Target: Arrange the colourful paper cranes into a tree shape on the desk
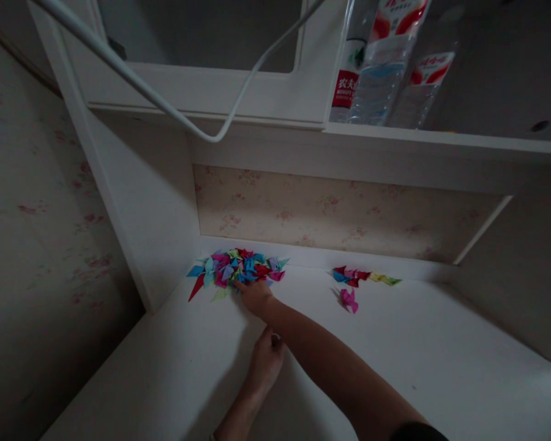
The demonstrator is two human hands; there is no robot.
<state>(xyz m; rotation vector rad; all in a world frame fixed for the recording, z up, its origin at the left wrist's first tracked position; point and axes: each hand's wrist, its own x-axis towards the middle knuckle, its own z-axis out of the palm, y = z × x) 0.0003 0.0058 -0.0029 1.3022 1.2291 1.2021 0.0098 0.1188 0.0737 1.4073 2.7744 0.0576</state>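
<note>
A heap of colourful folded-paper cranes (245, 266) lies at the back left of the white desktop, against the low back strip. My right hand (256, 297) reaches to the front of this heap, with one finger stretched out and touching the paper; its other fingers are partly hidden. Below my right forearm, my left hand (267, 358) is curled closed above the desk, and whatever its fingers may hold is hidden. To the right sit a short row of paper cranes (360, 275) and a single pink paper crane (349, 300) in front of it.
Overhead, a white shelf (441, 136) carries several plastic bottles (379, 86). A white cable (174, 113) hangs in a loop before the cabinet. Side panels (142, 202) bound the white desktop (165, 380) on the left and right.
</note>
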